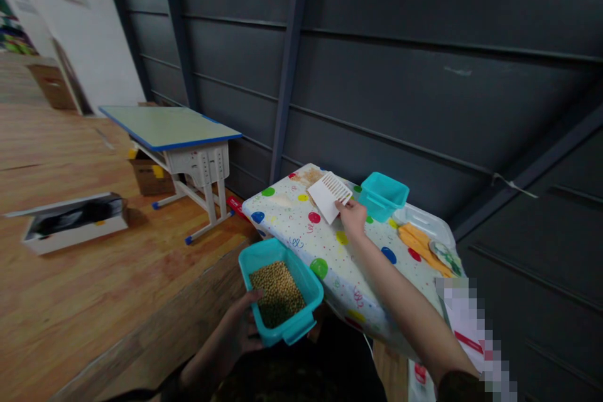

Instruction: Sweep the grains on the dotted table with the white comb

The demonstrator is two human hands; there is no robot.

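Observation:
My left hand [238, 323] is closed on the near left wall of a turquoise plastic container [301, 260], thumb over the rim. The container is tilted off the table's front edge and has round, tan, soybean-like beans [277, 286] inside. My right hand [352, 213] is closed on the edge of a white slotted scoop [324, 199], over the table near its far left side. Light brown grains [308, 176] lie scattered on the tablecloth beside the scoop. A second turquoise container [380, 195] stands just beyond my right hand.
The table wears a white balloon-print cloth [292, 226]. At its right are a clear tray [433, 220], an orange cloth [419, 245] and a patterned dish [445, 255]. A dark panelled wall [377, 94] rises behind. Leftward stand a desk [174, 125] and an open white box [75, 229].

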